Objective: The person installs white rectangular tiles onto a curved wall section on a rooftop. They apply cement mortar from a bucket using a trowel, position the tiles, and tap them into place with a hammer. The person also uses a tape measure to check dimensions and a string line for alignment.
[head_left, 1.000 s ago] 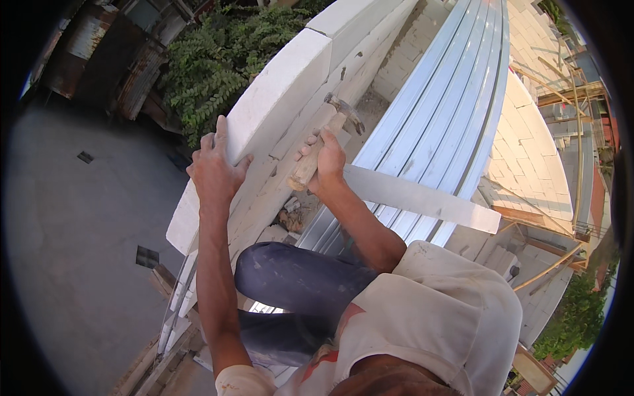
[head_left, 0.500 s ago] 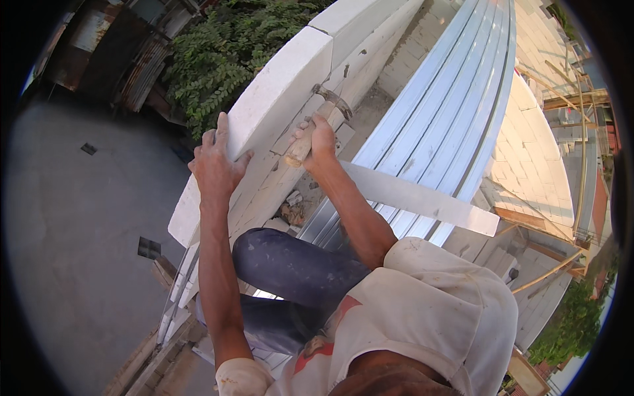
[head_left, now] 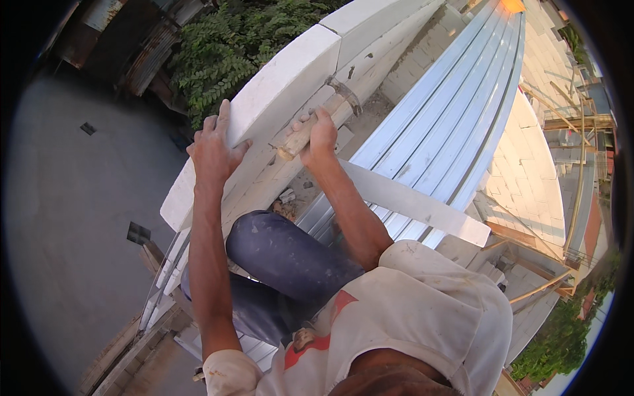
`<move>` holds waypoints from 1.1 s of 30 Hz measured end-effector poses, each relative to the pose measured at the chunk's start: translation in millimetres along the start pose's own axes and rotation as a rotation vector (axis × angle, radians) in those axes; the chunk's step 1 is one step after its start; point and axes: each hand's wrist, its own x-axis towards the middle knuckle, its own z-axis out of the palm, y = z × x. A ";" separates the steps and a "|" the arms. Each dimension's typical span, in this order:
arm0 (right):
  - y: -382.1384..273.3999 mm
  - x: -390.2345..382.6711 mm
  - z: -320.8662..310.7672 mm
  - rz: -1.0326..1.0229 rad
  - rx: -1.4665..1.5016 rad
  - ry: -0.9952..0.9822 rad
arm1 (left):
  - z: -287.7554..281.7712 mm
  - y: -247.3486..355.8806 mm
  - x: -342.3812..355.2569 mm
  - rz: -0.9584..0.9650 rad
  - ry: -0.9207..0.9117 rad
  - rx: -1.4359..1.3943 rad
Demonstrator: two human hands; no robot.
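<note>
My left hand (head_left: pixel 214 150) lies on a long white block (head_left: pixel 281 82) that tops a wall. Its fingers are stretched along the outer edge, and the thumb is spread toward the inner side. In my right hand (head_left: pixel 321 135) is a hammer (head_left: pixel 335 105), gripped by its thick, pale wooden handle. The metal head points up and away to the right, over the inner side of the wall. The butt of the handle hangs free, toward the lower left. Just below the block, the hammer is close to the wall's inner face (head_left: pixel 267 162); whether they touch I cannot tell.
Ribbed metal sheets (head_left: pixel 439 109) slope away on the right, with a pale flat board (head_left: pixel 416 201) across them. My bent knee (head_left: pixel 290 247) is beside the wall. Beyond it, far below, lies grey ground (head_left: pixel 86 198); leafy branches (head_left: pixel 231 56) stand close to the wall's outer side.
The view has shifted and turned slightly. The hammer's handle tilts a little flatter, still in my right hand. My left hand keeps its place on the block.
</note>
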 end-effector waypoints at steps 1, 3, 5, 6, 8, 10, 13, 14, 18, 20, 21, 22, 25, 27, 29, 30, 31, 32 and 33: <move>-1.1 -0.3 -3.4 0.009 -0.029 0.006 | -0.3 -1.3 -0.6 0.006 0.010 -0.003; -6.8 -4.5 -9.7 0.024 -0.091 0.022 | 0.8 -3.2 -1.3 0.016 0.024 -0.006; -5.4 -7.5 -6.5 -0.002 -0.096 -0.011 | 4.5 -3.7 -1.0 0.026 0.031 -0.010; -4.2 -10.0 -3.6 -0.013 -0.099 -0.032 | 3.9 -3.7 -1.3 0.023 0.026 -0.014; -16.9 -14.2 -13.2 0.016 -0.217 -0.027 | 2.6 -3.8 -1.2 0.016 0.014 -0.024; -28.4 -27.5 -17.2 -0.034 -0.372 -0.055 | 2.7 -5.2 -2.0 0.005 0.014 -0.019; -45.0 -52.5 -21.9 -0.238 -0.660 -0.187 | 6.8 -8.6 -2.6 -0.002 0.021 -0.021; -56.7 -51.7 -26.7 -0.306 -0.765 -0.261 | 8.9 -10.3 -2.5 -0.006 0.024 -0.022; -121.3 -38.3 -9.4 -0.919 -1.619 -0.289 | 5.8 -8.7 -2.6 -0.015 -0.011 0.019; -137.1 -42.5 11.2 -0.977 -1.647 -0.408 | 7.3 -8.4 -1.4 -0.002 -0.004 -0.010; -134.0 -45.6 20.3 -1.002 -1.638 -0.460 | 13.8 -13.1 -2.0 0.003 0.036 0.015; -131.7 -49.3 28.9 -1.025 -1.631 -0.510 | 14.6 -15.3 -2.0 -0.002 0.037 0.014; -124.9 -50.7 34.3 -1.103 -1.686 -0.608 | 18.9 -14.4 -0.9 0.002 0.049 0.024; -125.5 -27.3 25.7 -1.123 -1.884 -0.646 | 22.2 -12.5 0.0 0.004 0.069 0.054; -130.4 -12.0 28.6 -1.074 -2.108 -0.652 | 24.3 -13.6 2.4 0.017 0.069 0.026; -125.7 -11.8 35.7 -1.026 -2.218 -0.653 | 22.6 -16.7 2.8 0.017 0.070 0.021; -124.3 -16.7 38.9 -0.997 -2.165 -0.640 | 21.9 -18.2 2.1 0.014 0.067 0.036; -126.1 -25.3 41.5 -0.967 -2.113 -0.627 | 21.8 -18.4 2.1 0.010 0.063 0.049; -126.4 -35.1 43.5 -0.935 -2.071 -0.610 | 23.2 -16.7 1.7 0.007 0.058 0.054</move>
